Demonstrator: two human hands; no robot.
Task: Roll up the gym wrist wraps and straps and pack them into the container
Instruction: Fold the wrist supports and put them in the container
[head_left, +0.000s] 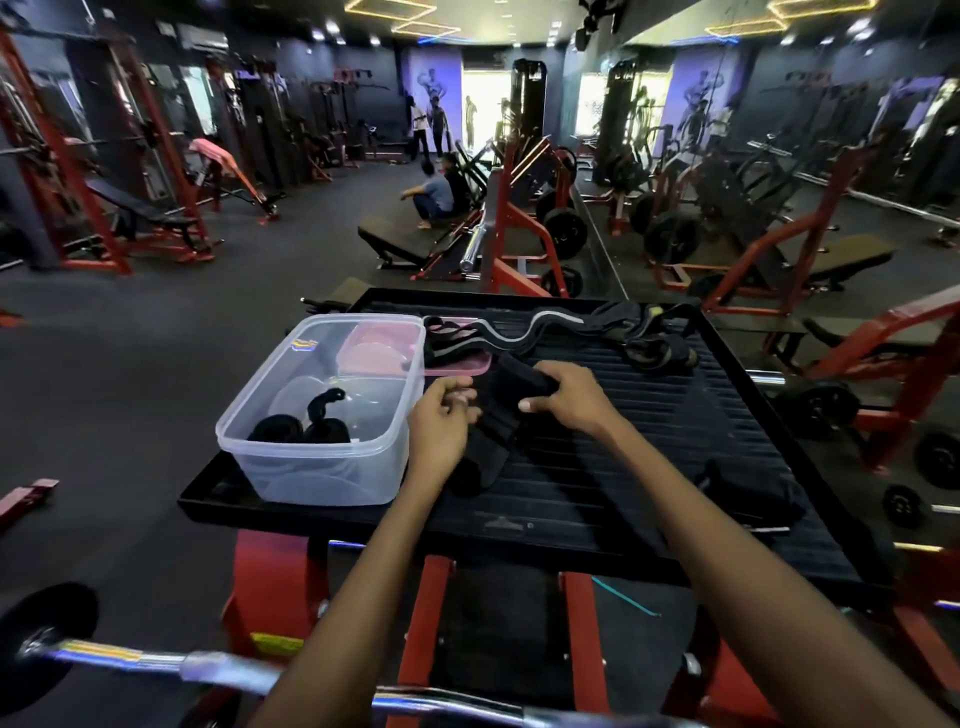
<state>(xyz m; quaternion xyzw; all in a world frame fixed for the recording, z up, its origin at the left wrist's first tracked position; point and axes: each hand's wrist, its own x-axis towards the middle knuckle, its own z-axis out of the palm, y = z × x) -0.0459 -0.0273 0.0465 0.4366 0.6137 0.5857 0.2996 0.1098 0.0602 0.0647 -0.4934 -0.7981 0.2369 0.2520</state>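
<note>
A black wrist wrap (498, 436) lies across the ribbed black platform (675, 415), its upper end partly rolled. My right hand (566, 397) grips that rolled end. My left hand (441, 415) pinches the wrap's left edge beside it. Left of my hands stands a clear plastic container (291, 457) holding two rolled black straps (306, 423). More loose straps, black with grey and yellow trim (613, 332), lie along the platform's far edge. Another black wrap (748, 499) rests near the platform's right front.
A pink lid (457, 366) lies behind the container. The platform sits on a red machine frame (270, 582). A chrome barbell (156, 662) crosses the bottom of the view. Gym machines, benches and several people fill the room beyond.
</note>
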